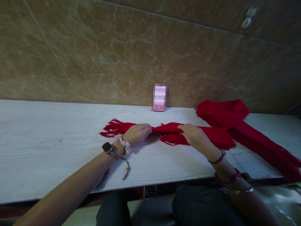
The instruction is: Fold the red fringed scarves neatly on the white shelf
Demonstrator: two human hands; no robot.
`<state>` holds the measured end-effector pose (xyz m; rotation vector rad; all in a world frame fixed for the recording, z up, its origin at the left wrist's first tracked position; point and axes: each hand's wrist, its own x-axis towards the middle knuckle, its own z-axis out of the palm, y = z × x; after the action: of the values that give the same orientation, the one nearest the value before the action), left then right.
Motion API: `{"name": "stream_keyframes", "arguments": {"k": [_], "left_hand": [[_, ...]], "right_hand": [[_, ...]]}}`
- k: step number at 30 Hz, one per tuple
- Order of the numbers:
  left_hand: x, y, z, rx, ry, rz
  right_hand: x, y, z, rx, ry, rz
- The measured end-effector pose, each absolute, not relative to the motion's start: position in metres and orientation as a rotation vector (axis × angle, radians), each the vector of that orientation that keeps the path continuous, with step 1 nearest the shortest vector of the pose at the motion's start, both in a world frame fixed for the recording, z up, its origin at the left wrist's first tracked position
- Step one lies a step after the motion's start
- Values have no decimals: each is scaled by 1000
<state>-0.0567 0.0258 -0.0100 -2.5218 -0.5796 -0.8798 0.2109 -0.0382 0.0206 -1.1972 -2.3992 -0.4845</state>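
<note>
A red fringed scarf (213,135) lies folded lengthwise across the table in front of me. My left hand (137,134) pinches it near its left end, where loose tassels (113,128) spread past the wrist. Further right, my right hand (194,136) grips the upper edge of the folded cloth, thumb and fingers together. Between my hands the cloth narrows, and a second row of fringe (168,139) shows below it. The scarf's right part lies against more red cloth (256,138); whether the two are one piece I cannot tell.
A phone (159,98) with a blurred screen leans upright against the brown marbled wall (117,62). The white wood-grain table (58,150) ends at a dark front edge just before my knees. Red cloth reaches that edge at the far right.
</note>
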Motion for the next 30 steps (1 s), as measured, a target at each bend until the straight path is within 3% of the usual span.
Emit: {"name": "stream_keyframes", "arguments": {"k": [13,19,30], "left_hand": [[-57,23,-7,-2486,-612,-897],[-57,23,-7,-2476,-568,-855],[-68,2,2,-2700,-626,-287]], "right_hand": [[225,-36,20,-1237,-2385,-287],[232,-50,24,-1236,-2334,-365],[238,-65,14,-1267,-2501,-431]]}}
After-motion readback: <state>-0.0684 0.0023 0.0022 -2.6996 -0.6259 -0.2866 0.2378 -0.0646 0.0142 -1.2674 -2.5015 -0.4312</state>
